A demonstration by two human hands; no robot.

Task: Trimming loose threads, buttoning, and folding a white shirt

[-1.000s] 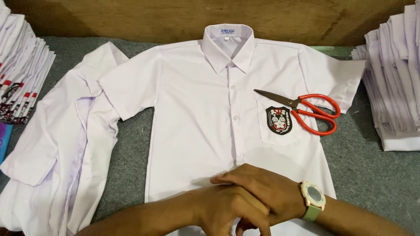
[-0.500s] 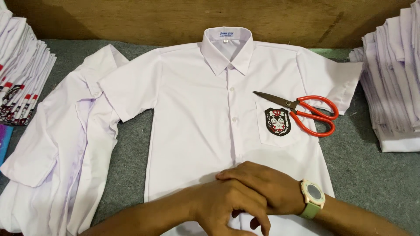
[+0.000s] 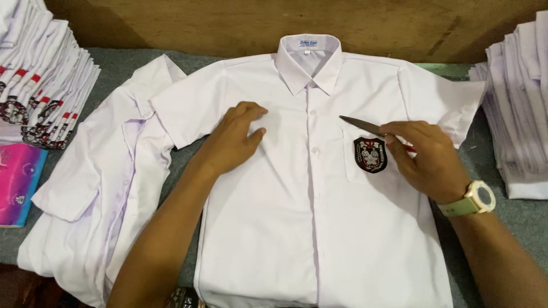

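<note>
White cloth fills the middle: a short-sleeved shirt (image 3: 297, 188) lies flat and buttoned on the grey table (image 3: 514, 228), collar up near the wooden wall (image 3: 228, 23). The left hand (image 3: 231, 140) rests flat on the shirt's chest, fingers (image 3: 251, 111) stretched out and holding nothing. The right hand (image 3: 425, 157) lies over the scissors (image 3: 365, 125), which sit on the shirt just above the pocket badge (image 3: 370, 154); the grey blade pokes out toward the buttons, and a bit of red handle peeks from under the palm. Its fingers curl over the handles, but I cannot tell if they grip them. A pale green watch (image 3: 474, 199) is on that wrist. Another white shirt (image 3: 97, 188) lies crumpled on the left, touching the flat shirt's sleeve. Stacks of folded shirts (image 3: 40, 91) crowd the far left edge, and another stack (image 3: 519, 114) crowds the right edge, just beside the sleeve. A pink book (image 3: 17, 182) sits at the left edge. Bare table shows only in thin strips.
</note>
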